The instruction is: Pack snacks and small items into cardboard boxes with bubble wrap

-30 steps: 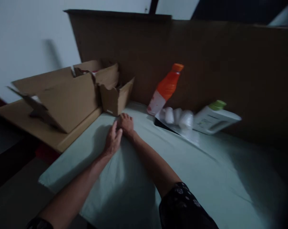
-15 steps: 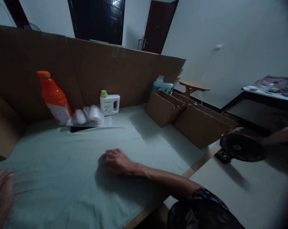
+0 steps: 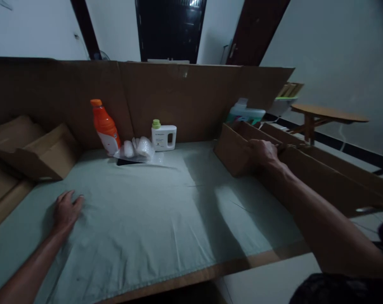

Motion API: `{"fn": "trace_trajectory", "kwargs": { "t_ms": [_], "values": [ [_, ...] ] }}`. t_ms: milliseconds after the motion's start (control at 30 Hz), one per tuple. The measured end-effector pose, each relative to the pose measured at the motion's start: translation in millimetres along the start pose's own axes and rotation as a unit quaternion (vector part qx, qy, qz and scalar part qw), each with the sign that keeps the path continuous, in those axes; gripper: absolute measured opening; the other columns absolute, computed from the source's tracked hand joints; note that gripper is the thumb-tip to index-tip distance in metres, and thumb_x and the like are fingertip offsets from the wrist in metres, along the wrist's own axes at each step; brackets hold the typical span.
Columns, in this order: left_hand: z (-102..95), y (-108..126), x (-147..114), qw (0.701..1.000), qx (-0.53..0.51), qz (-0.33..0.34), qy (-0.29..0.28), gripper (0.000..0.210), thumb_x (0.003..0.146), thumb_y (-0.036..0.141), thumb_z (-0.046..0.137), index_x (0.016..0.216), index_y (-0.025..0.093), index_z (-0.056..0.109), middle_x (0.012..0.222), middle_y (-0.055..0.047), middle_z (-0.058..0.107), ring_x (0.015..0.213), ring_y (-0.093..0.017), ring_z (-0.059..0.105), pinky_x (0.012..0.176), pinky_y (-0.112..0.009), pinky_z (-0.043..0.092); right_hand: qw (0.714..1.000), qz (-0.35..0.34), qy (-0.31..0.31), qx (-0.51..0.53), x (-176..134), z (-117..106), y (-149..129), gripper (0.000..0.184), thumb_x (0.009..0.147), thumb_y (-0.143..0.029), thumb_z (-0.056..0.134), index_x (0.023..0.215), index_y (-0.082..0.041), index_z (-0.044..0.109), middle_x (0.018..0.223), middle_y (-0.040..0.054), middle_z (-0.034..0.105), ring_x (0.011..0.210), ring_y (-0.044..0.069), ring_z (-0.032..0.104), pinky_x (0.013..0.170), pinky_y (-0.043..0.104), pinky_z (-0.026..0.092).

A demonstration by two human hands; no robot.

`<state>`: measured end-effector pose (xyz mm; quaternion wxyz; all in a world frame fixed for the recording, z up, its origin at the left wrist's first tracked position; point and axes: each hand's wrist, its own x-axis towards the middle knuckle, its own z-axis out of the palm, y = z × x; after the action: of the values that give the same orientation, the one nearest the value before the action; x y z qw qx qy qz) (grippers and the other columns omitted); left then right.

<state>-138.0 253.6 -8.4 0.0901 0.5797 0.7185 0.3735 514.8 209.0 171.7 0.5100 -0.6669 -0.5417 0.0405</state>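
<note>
My left hand [image 3: 66,209] rests on the pale green cloth [image 3: 140,215] with its fingers apart, holding nothing. On the right, my right hand [image 3: 265,151] is closed over the near upper corner of a small cardboard box [image 3: 231,152]; its fingertips are partly hidden. A longer cardboard box [image 3: 327,181] stands right beside it. Behind the small box is a bottle of teal liquid [image 3: 245,113]. Farther left at the back are a white jug with a green cap [image 3: 164,137], bubble-wrapped items [image 3: 143,147] and an orange bottle [image 3: 105,128], which leans.
A tall cardboard panel [image 3: 191,97] closes off the back of the table. Opened cardboard boxes [image 3: 48,152] stand at the left. The table's near edge [image 3: 179,280] runs across the bottom. A round wooden table [image 3: 327,112] stands beyond, at the right.
My right hand has gone from the middle of the cloth to the small box at the right. More of my left hand now shows. The view has turned left.
</note>
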Motion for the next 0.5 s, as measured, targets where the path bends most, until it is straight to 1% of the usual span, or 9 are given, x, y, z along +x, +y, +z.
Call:
{"fn": "trace_trajectory", "kwargs": {
  "t_ms": [67, 133, 200, 267, 300, 367, 433, 467, 500],
  "values": [
    [0.9, -0.2, 0.9, 1.0, 0.003, -0.005, 0.009, 0.024, 0.075, 0.037, 0.061, 0.094, 0.022, 0.056, 0.111, -0.009, 0.063, 0.13, -0.038, 0.052, 0.116, -0.058, 0.038, 0.997, -0.017, -0.035, -0.074, -12.2, 3.3, -3.4, 0.036, 0.071, -0.032, 0.081, 0.049, -0.024, 0.054, 0.067, 0.0084, 0.067, 0.109, 0.038, 0.067, 0.1, 0.057, 0.042],
    [1.4, -0.9, 3.8, 1.0, 0.007, -0.013, 0.017, 0.026, 0.075, 0.031, 0.057, 0.097, 0.017, 0.059, 0.116, -0.014, 0.063, 0.13, -0.038, 0.052, 0.116, -0.058, 0.038, 0.986, -0.048, -0.072, -0.14, -34.5, 9.9, -14.0, 0.022, 0.074, -0.025, 0.078, 0.058, -0.023, 0.063, 0.067, 0.0076, 0.068, 0.095, 0.035, 0.07, 0.093, 0.053, 0.047],
    [2.0, -0.1, 5.6, 1.0, 0.011, -0.016, 0.022, 0.033, 0.074, 0.027, 0.055, 0.102, 0.011, 0.062, 0.122, -0.021, 0.06, 0.133, -0.041, 0.049, 0.116, -0.058, 0.038, 0.967, -0.123, -0.125, -0.182, -64.6, 19.9, -33.1, 0.007, 0.08, -0.024, 0.072, 0.074, -0.021, 0.072, 0.077, 0.009, 0.073, 0.087, 0.031, 0.07, 0.084, 0.046, 0.051],
    [3.4, 2.3, 2.2, 1.0, 0.011, -0.009, 0.025, 0.04, 0.075, 0.026, 0.054, 0.108, 0.004, 0.062, 0.132, -0.028, 0.054, 0.139, -0.044, 0.043, 0.118, -0.059, 0.033, 0.936, -0.227, -0.185, -0.194, -98.2, 32.7, -59.9, 0.011, 0.089, -0.026, 0.065, 0.087, -0.021, 0.075, 0.086, 0.0079, 0.076, 0.084, 0.025, 0.069, 0.079, 0.039, 0.052],
    [4.3, 3.9, -2.8, 1.0, 0.008, -0.001, 0.023, 0.043, 0.075, 0.026, 0.054, 0.111, 0.003, 0.062, 0.137, -0.03, 0.05, 0.141, -0.046, 0.04, 0.119, -0.06, 0.031, 0.917, -0.285, -0.211, -0.184, -114.5, 39.1, -75.0, 0.015, 0.093, -0.026, 0.061, 0.09, -0.022, 0.075, 0.087, 0.0064, 0.076, 0.083, 0.022, 0.069, 0.077, 0.036, 0.052],
    [5.7, 7.3, -21.0, 1.0, -0.006, 0.025, 0.004, 0.047, 0.077, 0.028, 0.055, 0.118, 0.004, 0.061, 0.146, -0.028, 0.045, 0.144, -0.045, 0.038, 0.121, -0.06, 0.029, 0.883, -0.381, -0.236, -0.136, -142.4, 49.0, -104.1, 0.016, 0.097, -0.023, 0.058, 0.093, -0.022, 0.072, 0.086, 0.0034, 0.077, 0.084, 0.019, 0.07, 0.079, 0.033, 0.051],
    [4.7, 10.8, -48.7, 0.998, -0.026, 0.058, -0.03, 0.05, 0.078, 0.032, 0.058, 0.124, 0.012, 0.06, 0.15, -0.019, 0.047, 0.143, -0.04, 0.042, 0.121, -0.056, 0.032, 0.859, -0.452, -0.219, -0.097, -161.9, 52.1, -124.2, 0.01, 0.097, -0.026, 0.061, 0.1, -0.021, 0.07, 0.095, 0.0047, 0.078, 0.095, 0.021, 0.071, 0.085, 0.037, 0.05],
    [2.9, 13.0, -64.5, 0.995, -0.045, 0.075, -0.048, 0.051, 0.08, 0.034, 0.059, 0.128, 0.016, 0.059, 0.151, -0.015, 0.049, 0.142, -0.037, 0.044, 0.12, -0.054, 0.035, 0.86, -0.463, -0.198, -0.084, -168.3, 51.1, -128.5, 0.013, 0.096, -0.03, 0.065, 0.105, -0.021, 0.069, 0.103, 0.0067, 0.078, 0.102, 0.024, 0.07, 0.089, 0.04, 0.049],
    [0.1, 15.8, -80.1, 0.991, -0.072, 0.092, -0.066, 0.054, 0.081, 0.036, 0.059, 0.132, 0.019, 0.057, 0.151, -0.012, 0.05, 0.142, -0.035, 0.045, 0.12, -0.052, 0.036, 0.87, -0.456, -0.173, -0.073, -173.0, 49.1, -128.5, 0.02, 0.095, -0.034, 0.067, 0.111, -0.022, 0.068, 0.111, 0.0088, 0.077, 0.108, 0.026, 0.069, 0.093, 0.043, 0.048]
  ]
}}
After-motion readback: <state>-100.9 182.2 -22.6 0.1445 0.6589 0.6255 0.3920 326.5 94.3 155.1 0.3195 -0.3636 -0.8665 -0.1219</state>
